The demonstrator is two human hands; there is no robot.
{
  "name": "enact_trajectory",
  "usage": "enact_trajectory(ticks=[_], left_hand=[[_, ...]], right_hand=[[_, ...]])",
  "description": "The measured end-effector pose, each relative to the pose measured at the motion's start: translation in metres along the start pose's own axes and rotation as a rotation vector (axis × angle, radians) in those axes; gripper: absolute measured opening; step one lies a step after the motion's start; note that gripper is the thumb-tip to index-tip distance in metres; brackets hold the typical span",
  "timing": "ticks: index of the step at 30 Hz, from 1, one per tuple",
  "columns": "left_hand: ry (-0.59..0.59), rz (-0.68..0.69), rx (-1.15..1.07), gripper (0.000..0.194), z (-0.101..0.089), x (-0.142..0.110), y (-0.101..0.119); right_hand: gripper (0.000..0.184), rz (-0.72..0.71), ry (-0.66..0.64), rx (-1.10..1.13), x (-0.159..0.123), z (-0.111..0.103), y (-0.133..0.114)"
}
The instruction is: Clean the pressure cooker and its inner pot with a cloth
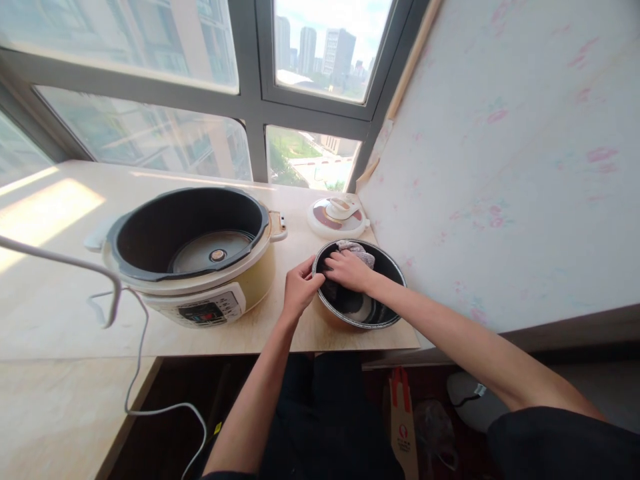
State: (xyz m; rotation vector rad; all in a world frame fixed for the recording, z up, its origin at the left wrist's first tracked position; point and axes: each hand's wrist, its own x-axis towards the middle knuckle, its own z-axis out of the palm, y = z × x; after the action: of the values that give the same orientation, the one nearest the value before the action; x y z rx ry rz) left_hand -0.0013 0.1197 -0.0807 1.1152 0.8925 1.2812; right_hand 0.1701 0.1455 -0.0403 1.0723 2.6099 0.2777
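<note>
A dark inner pot (pixel 385 317) of a cooker stands at the right end of the wooden counter. My left hand (pixel 300 290) grips its left rim, thumb over the edge and fingers along the outside. Inside the pot, my right hand (pixel 347 270) presses a greyish cloth (pixel 361 253) against the inner left wall; part of the cloth bunches up behind the hand, and the fingertips are partly hidden. Left of the pot sits the electric pressure cooker (pixel 255 283), lidless, its dark cavity showing a round heating plate (pixel 213 252) at the bottom.
Behind the pot lies a white lid (pixel 337 217) with a knob. A grey cord (pixel 135 373) loops down past the counter's (pixel 293 337) front edge. The patterned wall (pixel 500 173) closes in on the right, windows at the back. A paper bag (pixel 403 427) stands below.
</note>
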Motion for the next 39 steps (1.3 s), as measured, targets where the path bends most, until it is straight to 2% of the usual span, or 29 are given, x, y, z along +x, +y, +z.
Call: enact_trajectory(ticks=[7,13,18,21,24,27,31,33,36,39], left_hand=[[0.242,0.034,-0.072,0.043,0.014,0.004,-0.012],[0.327,0.051,-0.167,0.040,0.024,0.000,-0.013],[0.393,0.039,-0.181,0.036,0.028,-0.002,-0.013],[0.399,0.025,-0.201,0.034,0.029,-0.002,-0.014],[0.404,0.010,-0.208,0.033,0.029,-0.002,-0.016],[0.389,-0.007,-0.208,0.034,0.028,-0.002,-0.017],[0.310,-0.043,-0.217,0.040,0.026,-0.002,-0.017],[0.295,-0.054,-0.222,0.040,0.025,-0.001,-0.017],[0.292,-0.068,-0.237,0.039,0.022,-0.001,-0.017],[0.287,-0.068,-0.224,0.039,0.020,0.000,-0.018]], right_hand=[[0.035,0.297,-0.266,0.112,-0.028,-0.018,0.020],[0.039,0.428,-0.510,0.465,-0.052,-0.043,0.033],[0.027,0.468,-0.515,0.744,-0.056,-0.050,0.019],[0.017,0.482,-0.505,1.021,-0.049,-0.042,0.002],[0.010,0.565,-0.496,1.285,-0.038,-0.029,-0.015],[0.007,0.662,-0.387,1.566,-0.028,-0.016,-0.030],[0.004,0.918,-0.065,1.923,-0.020,-0.008,-0.043],[0.003,0.979,0.051,1.984,-0.016,-0.009,-0.044],[0.004,0.994,0.207,1.994,-0.009,-0.012,-0.036],[0.011,0.988,0.404,1.883,-0.004,-0.010,-0.021]])
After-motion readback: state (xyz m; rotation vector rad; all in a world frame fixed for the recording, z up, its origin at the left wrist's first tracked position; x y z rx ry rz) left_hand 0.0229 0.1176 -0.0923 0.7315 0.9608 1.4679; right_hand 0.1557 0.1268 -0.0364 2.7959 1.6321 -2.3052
